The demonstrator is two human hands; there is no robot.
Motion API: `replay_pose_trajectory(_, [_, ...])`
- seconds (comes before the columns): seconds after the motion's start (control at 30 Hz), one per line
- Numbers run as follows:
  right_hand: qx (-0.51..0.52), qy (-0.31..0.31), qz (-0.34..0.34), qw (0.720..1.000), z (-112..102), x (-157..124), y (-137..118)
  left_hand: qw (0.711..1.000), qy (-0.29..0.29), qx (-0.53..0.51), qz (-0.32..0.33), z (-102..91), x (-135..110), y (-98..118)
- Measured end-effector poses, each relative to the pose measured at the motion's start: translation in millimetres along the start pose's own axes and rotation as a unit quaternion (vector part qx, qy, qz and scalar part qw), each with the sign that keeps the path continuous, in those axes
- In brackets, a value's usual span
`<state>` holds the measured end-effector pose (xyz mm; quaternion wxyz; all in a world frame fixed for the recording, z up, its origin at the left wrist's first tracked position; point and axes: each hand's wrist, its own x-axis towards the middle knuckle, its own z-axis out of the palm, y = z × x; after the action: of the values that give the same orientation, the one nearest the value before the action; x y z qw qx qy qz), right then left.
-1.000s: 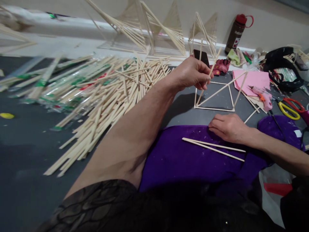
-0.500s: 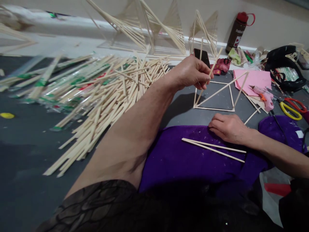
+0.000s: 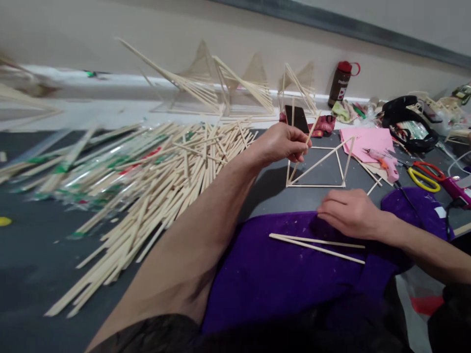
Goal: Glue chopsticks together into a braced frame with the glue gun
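My left hand (image 3: pixel 287 143) reaches over the table and pinches a thin wooden stick (image 3: pixel 313 126) between thumb and fingers. The stick slants down to the near left corner of a small stick frame (image 3: pixel 318 186), which stands on the grey surface with a four-sided base and sticks rising to a peak at its right. My right hand (image 3: pixel 348 211) rests at the edge of a purple cloth (image 3: pixel 253 274), just in front of the frame. Its fingers are curled together, and anything in them is hidden. Two loose sticks (image 3: pixel 320 243) lie on the cloth, meeting at their left ends.
A heap of loose sticks (image 3: pixel 147 215) and plastic-wrapped bundles (image 3: pixel 110 162) spreads to the left. Finished twisted stick models (image 3: pixel 250 83) stand along the wall. At right are a phone (image 3: pixel 296 119), bottle (image 3: pixel 340 83), pink paper (image 3: pixel 364 142), pink glue gun (image 3: pixel 386 164) and scissors (image 3: pixel 423 179).
The view has tilted upward, so the scene sits lower and more wall shows. Both hands keep nearly the same places, the left still pinching the stick at the frame.
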<state>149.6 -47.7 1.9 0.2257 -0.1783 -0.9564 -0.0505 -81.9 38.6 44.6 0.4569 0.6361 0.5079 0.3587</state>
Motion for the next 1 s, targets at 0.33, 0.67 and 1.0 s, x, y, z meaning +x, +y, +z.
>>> replay_pose_trajectory(0.33, [0.054,0.107,0.245,0.962,-99,83,86,0.999,-0.014,-0.022,-0.029,-9.4,2,-5])
replay_pose_trajectory(0.67, [0.244,-0.029,0.260,0.934,-57,146,130,0.999,-0.035,-0.026,-0.003,-14.4,-2,-7])
replay_pose_trajectory(1.0, [0.204,-0.021,0.276,0.939,-55,147,123,0.998,0.037,-0.018,0.046,-10.3,-1,7])
